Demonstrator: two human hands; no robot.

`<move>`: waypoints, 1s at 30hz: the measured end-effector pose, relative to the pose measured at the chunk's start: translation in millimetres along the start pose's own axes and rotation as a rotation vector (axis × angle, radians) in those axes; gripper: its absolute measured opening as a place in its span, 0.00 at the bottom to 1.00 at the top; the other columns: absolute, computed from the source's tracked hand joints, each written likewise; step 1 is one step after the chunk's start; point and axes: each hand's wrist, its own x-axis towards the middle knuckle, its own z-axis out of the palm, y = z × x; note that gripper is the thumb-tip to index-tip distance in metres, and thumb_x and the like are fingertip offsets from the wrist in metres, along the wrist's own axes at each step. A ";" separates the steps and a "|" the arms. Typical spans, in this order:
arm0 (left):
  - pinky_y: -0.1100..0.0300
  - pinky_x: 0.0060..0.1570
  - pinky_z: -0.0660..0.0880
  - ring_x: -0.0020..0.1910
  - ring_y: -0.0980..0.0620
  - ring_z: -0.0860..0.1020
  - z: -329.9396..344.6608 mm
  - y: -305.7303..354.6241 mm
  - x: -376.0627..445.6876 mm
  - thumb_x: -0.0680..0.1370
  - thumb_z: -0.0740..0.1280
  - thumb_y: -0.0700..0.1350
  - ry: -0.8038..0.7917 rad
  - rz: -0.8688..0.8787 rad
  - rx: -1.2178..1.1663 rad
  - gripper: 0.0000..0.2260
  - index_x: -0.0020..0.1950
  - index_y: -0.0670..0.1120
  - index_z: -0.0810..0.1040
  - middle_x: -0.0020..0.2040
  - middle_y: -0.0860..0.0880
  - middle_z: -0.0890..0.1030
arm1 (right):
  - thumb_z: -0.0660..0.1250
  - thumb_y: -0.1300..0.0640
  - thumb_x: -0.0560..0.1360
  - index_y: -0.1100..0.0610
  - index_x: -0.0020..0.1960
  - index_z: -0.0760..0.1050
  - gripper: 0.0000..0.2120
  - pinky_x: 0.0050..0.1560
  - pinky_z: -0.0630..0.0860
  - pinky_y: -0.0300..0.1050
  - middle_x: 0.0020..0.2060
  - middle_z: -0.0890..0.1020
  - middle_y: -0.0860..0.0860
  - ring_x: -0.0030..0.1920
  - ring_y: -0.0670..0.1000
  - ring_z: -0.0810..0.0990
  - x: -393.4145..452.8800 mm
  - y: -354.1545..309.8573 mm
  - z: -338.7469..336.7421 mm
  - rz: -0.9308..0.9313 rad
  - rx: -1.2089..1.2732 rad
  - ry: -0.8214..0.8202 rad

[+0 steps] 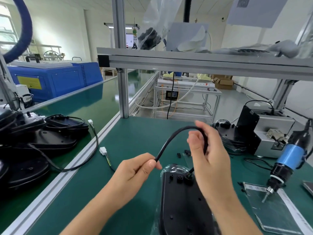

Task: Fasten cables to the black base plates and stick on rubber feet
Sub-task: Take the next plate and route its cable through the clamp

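A black base plate (183,206) in a clear plastic sleeve lies on the green mat in front of me. A black cable (171,138) arches up above it. My left hand (133,172) pinches the cable's lower left part between thumb and fingers. My right hand (208,150) curls round the cable's right part, above the plate's top end, where the cable runs down into a hole. The cable's white connector (102,150) lies on the mat to the left.
Several black base plates with cables (42,138) are stacked on the conveyor at left. A blue electric screwdriver (288,160) hangs at right over a clear sheet (277,211). A grey screw feeder (269,131) stands behind it, and a frame post (122,92) rises at the mat's far edge.
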 end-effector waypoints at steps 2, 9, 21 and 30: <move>0.62 0.34 0.68 0.32 0.56 0.68 -3.5 0.3 -1.8 0.79 0.56 0.61 -0.035 0.014 0.041 0.14 0.59 0.64 0.77 0.31 0.54 0.70 | 0.60 0.47 0.77 0.44 0.55 0.77 0.10 0.44 0.75 0.32 0.40 0.82 0.42 0.42 0.43 0.81 9.3 -5.2 -10.9 -0.112 -0.047 -0.169; 0.65 0.31 0.62 0.29 0.56 0.62 -13.1 27.4 2.1 0.79 0.59 0.60 0.248 0.177 -0.234 0.16 0.41 0.52 0.77 0.29 0.57 0.66 | 0.60 0.53 0.81 0.51 0.45 0.76 0.09 0.31 0.68 0.34 0.33 0.79 0.46 0.28 0.47 0.72 22.2 21.1 -12.1 -0.159 -0.133 -0.215; 0.63 0.30 0.60 0.28 0.53 0.59 -26.1 35.3 7.5 0.77 0.65 0.55 0.370 0.195 -0.631 0.14 0.36 0.49 0.76 0.28 0.55 0.63 | 0.62 0.52 0.81 0.54 0.42 0.77 0.11 0.42 0.75 0.37 0.36 0.82 0.42 0.38 0.45 0.80 8.5 59.6 -3.4 -0.065 -0.199 -0.242; 0.60 0.42 0.69 0.37 0.51 0.74 -61.7 -21.0 -18.6 0.77 0.59 0.60 -0.302 -0.196 -0.016 0.22 0.41 0.45 0.83 0.34 0.47 0.77 | 0.63 0.59 0.80 0.43 0.49 0.79 0.12 0.56 0.71 0.32 0.49 0.83 0.36 0.55 0.38 0.79 -19.4 81.5 -39.2 0.107 -0.168 -0.507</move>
